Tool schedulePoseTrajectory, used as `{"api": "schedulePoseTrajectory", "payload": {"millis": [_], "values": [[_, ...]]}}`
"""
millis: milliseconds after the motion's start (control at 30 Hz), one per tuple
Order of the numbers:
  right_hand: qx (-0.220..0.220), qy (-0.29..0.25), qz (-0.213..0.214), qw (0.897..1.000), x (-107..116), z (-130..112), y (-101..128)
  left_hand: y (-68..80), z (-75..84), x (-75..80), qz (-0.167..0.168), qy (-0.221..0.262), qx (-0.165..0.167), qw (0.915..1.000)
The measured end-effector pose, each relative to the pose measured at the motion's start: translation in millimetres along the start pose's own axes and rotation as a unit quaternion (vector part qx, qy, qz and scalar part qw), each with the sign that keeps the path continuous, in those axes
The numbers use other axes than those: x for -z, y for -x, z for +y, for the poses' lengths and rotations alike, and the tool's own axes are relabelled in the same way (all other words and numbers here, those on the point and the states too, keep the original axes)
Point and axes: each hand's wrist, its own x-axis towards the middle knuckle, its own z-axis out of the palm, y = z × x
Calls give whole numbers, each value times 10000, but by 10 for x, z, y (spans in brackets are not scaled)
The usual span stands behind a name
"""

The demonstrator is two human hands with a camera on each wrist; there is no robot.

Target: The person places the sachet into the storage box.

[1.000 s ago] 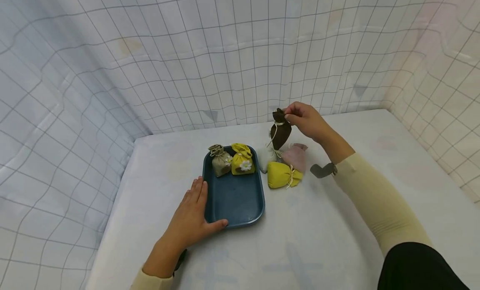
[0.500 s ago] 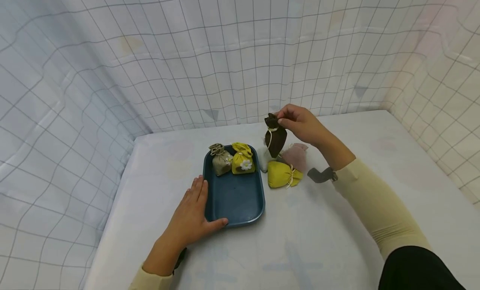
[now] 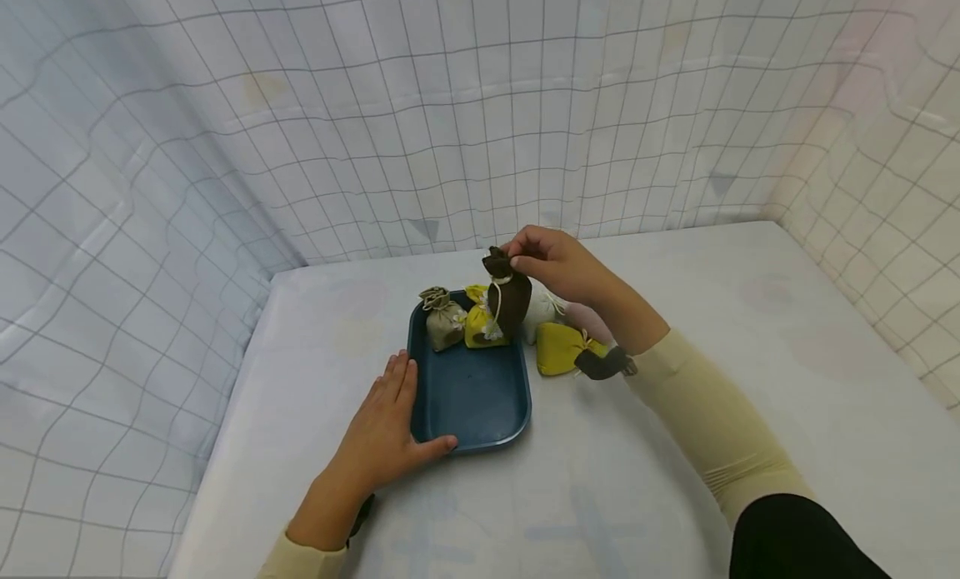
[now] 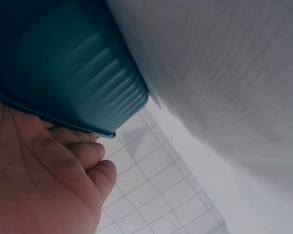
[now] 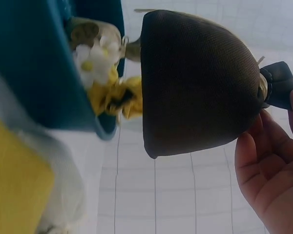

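Observation:
My right hand (image 3: 558, 264) pinches a dark brown drawstring pouch (image 3: 511, 304) by its gathered neck; in the right wrist view the pouch (image 5: 200, 83) hangs clear of the tray's rim. In the head view it overlaps the right back corner of a dark blue tray (image 3: 472, 404). My left hand (image 3: 382, 429) lies along the tray's left front edge, fingers straight and thumb at the front rim. The left wrist view shows its fingers (image 4: 90, 153) against the tray's outer wall (image 4: 102, 83). Inside the tray, at the back, stand a beige pouch (image 3: 445, 325) and a yellow pouch (image 3: 478, 333) with white flowers.
Right of the tray lie a yellow pouch (image 3: 557, 348), a white pouch (image 3: 542, 308) and a pink pouch (image 3: 587, 319), the pink one partly hidden by my right wrist. A white cloth covers the table (image 3: 645, 479). Checked white curtains (image 3: 450, 104) hang behind and at both sides.
My right hand has carried the brown pouch leftward, from above the loose pouches to over the tray's back right corner. My left hand has stayed at the tray.

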Motion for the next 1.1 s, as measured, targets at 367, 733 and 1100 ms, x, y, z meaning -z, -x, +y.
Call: {"api": "schedulePoseTrajectory", "payload": {"millis": [367,733,1100], "values": [[186,-32,-253,9995,-432,-77,-116,-4,14,12,59,26,-9,10000],[255,-337,-422,9982,-751,-114,-149,3,14,-2,-15,-37,80,10000],[154,-111,-334,9993,-938,-66,-165,17,8,-8,20,25,1,10000]]}}
